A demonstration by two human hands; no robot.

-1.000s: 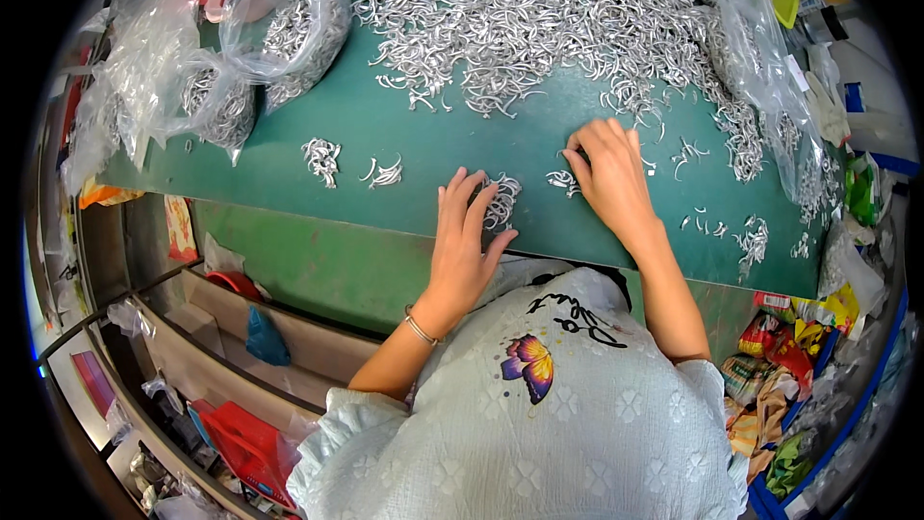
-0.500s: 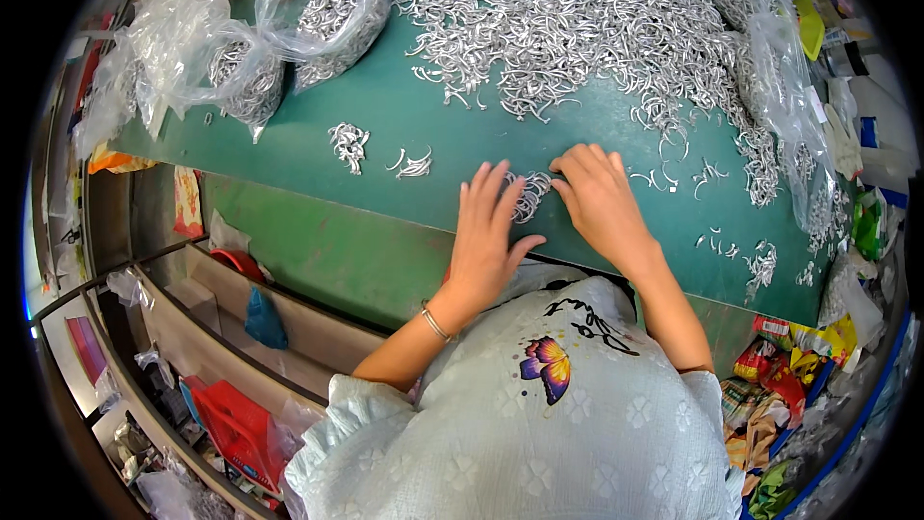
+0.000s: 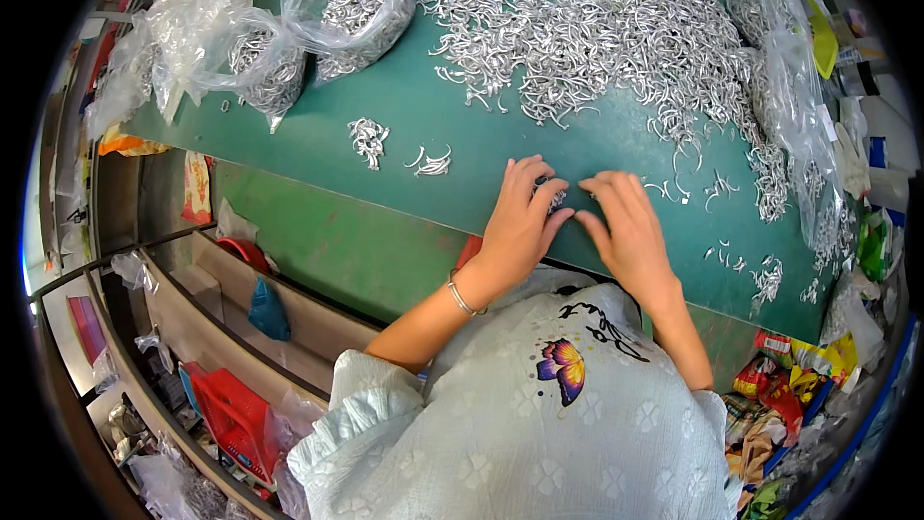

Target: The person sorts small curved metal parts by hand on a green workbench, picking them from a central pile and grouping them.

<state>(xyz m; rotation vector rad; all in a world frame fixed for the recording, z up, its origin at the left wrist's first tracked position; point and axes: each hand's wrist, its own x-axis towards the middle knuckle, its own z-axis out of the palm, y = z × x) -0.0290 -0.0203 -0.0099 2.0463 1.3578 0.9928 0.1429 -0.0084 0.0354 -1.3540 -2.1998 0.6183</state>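
Green-topped workbench (image 3: 404, 125) spanning the upper frame, evenly lit. Brown open wooden shelving (image 3: 183, 299) at lower left, holding a red plastic crate (image 3: 236, 419). Colourful crumpled wrappers (image 3: 780, 404) heaped at lower right.

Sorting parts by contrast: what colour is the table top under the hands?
Green table top, clearest in the head view.

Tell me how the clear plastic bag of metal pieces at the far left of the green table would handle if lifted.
The clear plastic bag looks thin and crinkled, so it would probably sag and change shape. It bulges with small silvery metal pieces, so it is likely heavy for its size. Its loose open top suggests pieces could spill if it is tipped.
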